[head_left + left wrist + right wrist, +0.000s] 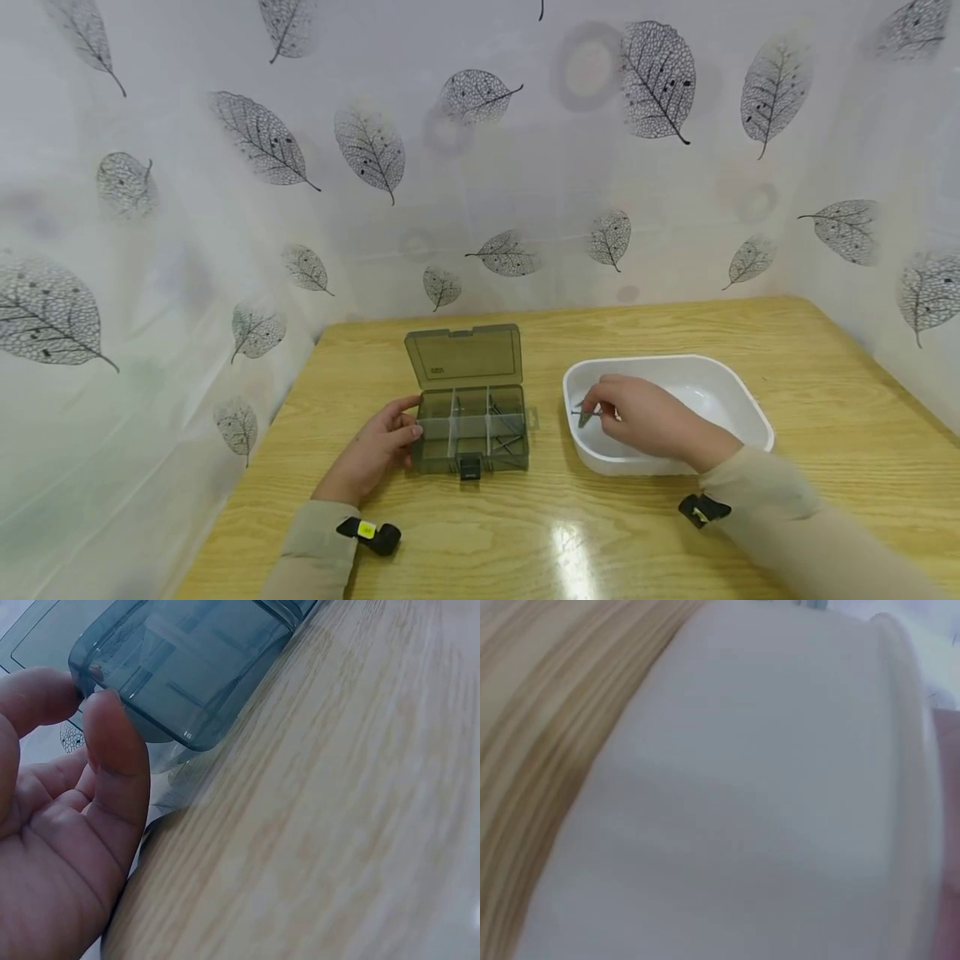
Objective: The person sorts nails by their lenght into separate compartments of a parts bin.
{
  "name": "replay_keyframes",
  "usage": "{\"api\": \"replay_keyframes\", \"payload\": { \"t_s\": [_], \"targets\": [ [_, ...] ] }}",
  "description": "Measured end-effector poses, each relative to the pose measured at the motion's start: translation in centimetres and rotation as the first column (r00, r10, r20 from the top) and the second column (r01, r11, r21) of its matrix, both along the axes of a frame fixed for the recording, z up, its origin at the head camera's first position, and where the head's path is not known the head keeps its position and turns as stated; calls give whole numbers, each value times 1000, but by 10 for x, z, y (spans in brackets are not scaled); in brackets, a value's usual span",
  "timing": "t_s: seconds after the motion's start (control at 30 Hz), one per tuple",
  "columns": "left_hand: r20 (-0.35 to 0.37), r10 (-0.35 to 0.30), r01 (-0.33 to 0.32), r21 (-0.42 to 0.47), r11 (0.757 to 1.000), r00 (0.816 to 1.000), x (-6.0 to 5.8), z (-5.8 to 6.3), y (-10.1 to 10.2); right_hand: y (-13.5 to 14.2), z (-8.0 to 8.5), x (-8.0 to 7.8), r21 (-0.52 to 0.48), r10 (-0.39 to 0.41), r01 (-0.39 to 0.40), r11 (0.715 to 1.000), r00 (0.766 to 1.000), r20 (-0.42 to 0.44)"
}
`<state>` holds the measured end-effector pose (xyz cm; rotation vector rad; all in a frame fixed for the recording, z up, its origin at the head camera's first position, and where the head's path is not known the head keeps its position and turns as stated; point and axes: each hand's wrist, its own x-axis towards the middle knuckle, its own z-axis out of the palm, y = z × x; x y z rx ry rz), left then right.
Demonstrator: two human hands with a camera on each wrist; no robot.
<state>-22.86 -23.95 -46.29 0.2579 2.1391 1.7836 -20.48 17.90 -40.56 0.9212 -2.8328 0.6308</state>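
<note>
In the head view a smoky, see-through compartment box (469,429) stands on the table with its lid (467,358) raised at the back. Long thin screws (508,444) lie in its right-hand compartments. My left hand (378,446) holds the box's left side, thumb and forefinger at its edge; the left wrist view shows the thumb (114,735) against the box's corner. Over the white plastic tub (750,400), my right hand (645,414) reaches in and pinches some small screws (587,416) near the left wall. The tub's outer wall (742,787) fills most of the right wrist view.
Both objects stand on a wood-grain table (465,533), the tub to the right of the box. A black latch (469,468) sits at the box's front. A pale curtain (525,167) with leaf prints hangs behind and along the sides.
</note>
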Motion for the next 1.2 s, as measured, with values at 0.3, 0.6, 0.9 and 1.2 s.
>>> {"api": "replay_keyframes", "payload": {
  "t_s": [0.3,0.6,0.9,1.2],
  "targets": [
    [-3,-4,4,-13,1000,1000,0,0,1,-21,9,3,-39,-59,59,998,998,4],
    [0,12,-12,-16,1000,1000,1,2,0,-66,10,7,-82,-45,51,995,996,80],
    [20,19,-18,-7,1000,1000,2,0,0,-99,4,8,-78,-52,57,995,996,66],
    [8,10,-10,-7,1000,1000,1,0,0,-100,2,9,-94,-53,59,994,996,71]
  ]
}}
